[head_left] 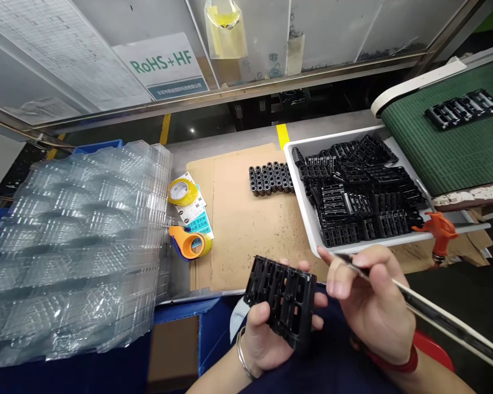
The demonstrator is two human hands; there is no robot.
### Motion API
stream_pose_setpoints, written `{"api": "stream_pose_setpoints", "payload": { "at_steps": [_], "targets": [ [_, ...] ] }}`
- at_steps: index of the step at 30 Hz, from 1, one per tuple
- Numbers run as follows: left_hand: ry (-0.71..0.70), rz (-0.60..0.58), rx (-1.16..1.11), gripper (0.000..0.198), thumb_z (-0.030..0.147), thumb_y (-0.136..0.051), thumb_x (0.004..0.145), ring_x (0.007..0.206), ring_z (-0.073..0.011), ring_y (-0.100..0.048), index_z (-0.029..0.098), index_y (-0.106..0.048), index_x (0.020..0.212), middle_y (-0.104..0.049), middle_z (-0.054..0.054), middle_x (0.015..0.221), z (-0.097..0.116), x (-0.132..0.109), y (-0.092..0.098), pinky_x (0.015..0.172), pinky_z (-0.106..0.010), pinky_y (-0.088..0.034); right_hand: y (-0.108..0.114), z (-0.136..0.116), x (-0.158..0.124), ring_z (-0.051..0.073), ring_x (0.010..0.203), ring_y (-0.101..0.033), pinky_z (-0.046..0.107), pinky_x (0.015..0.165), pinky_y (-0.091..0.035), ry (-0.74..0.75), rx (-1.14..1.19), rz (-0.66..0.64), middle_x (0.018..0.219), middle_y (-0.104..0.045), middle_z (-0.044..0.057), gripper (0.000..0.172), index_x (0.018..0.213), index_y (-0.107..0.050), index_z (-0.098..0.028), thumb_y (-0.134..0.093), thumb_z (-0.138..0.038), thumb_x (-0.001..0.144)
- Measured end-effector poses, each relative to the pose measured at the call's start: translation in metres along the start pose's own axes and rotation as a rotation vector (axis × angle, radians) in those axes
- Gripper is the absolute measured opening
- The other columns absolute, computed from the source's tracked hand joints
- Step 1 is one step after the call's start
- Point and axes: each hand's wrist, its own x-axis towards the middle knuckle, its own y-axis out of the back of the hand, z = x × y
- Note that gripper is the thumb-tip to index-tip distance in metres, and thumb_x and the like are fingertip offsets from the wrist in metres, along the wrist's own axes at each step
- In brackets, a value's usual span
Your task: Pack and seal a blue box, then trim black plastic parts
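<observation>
Left hand point(267, 336) grips a black frame point(281, 295) near the worktop point(238, 219) edge. Right hand point(373, 309) pinches a thin blade point(439, 317), its tip near the frame. A tray point(302, 202) of similar frames sits beyond.

I see the left hand point(267, 334) gripping a black ribbed plastic frame point(281, 298) just below the white rectangular tray point(304, 210) of black parts. The right hand point(373, 306) beside it pinches a long silver blade point(443, 317). Left of the tray, brown cardboard point(246, 230) carries a block of black cylinders point(271, 179) — right of it runs a green conveyor belt point(447, 153).
</observation>
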Motion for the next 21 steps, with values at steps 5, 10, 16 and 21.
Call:
{"api": "stream_pose_setpoints", "payload": {
  "at_steps": [5, 10, 16, 21],
  "targets": [
    [-0.123, 0.007, 0.478, 0.048, 0.029, -0.078, 0.08, 0.115, -0.025, -0.064, 0.043, -0.057, 0.121, -0.055, 0.003, 0.13, 0.019, -0.004, 0.001, 0.088, -0.037, -0.059, 0.015, 0.002, 0.002, 0.012, 0.065, -0.071, 0.038, 0.106, -0.048, 0.038, -0.209, -0.005, 0.069, -0.073, -0.006, 0.027, 0.105, -0.066, -0.028, -0.041, -0.04, 0.107],
    [-0.179, 0.203, 1.501, 0.07, 0.021, -0.087, 0.064, 0.11, -0.0245, -0.052, 0.03, -0.049, 0.123, -0.042, -0.004, 0.115, 0.034, 0.001, -0.001, 0.097, -0.043, -0.052, 0.018, 0.003, 0.0, 0.019, 0.108, -0.07, 0.034, 0.103, -0.049, -0.059, -0.45, -0.15, 0.107, -0.077, 0.001, 0.017, 0.091, -0.06, -0.026, -0.056, -0.039, 0.1],
    [-0.166, 0.247, 1.777, 0.077, 0.023, -0.09, 0.061, 0.119, -0.0289, -0.049, 0.029, -0.049, 0.125, -0.04, -0.006, 0.118, 0.052, -0.002, -0.008, 0.099, -0.046, -0.052, 0.019, 0.004, 0.005, 0.014, 0.091, -0.073, 0.024, 0.083, -0.054, -0.178, -0.507, -0.087, 0.1, -0.078, 0.0, 0.031, 0.078, -0.042, -0.025, -0.069, -0.029, 0.094],
    [-0.348, 0.144, 1.304, 0.098, 0.038, -0.09, 0.066, 0.118, -0.0275, -0.06, 0.041, -0.037, 0.148, -0.055, -0.007, 0.137, 0.055, -0.006, -0.002, 0.1, -0.042, -0.053, 0.021, 0.008, 0.006, 0.017, 0.091, -0.074, 0.03, 0.082, -0.057, -0.211, -0.294, -0.081, 0.1, -0.079, 0.001, 0.032, 0.079, -0.039, -0.025, -0.066, -0.026, 0.095]
  ]
}}
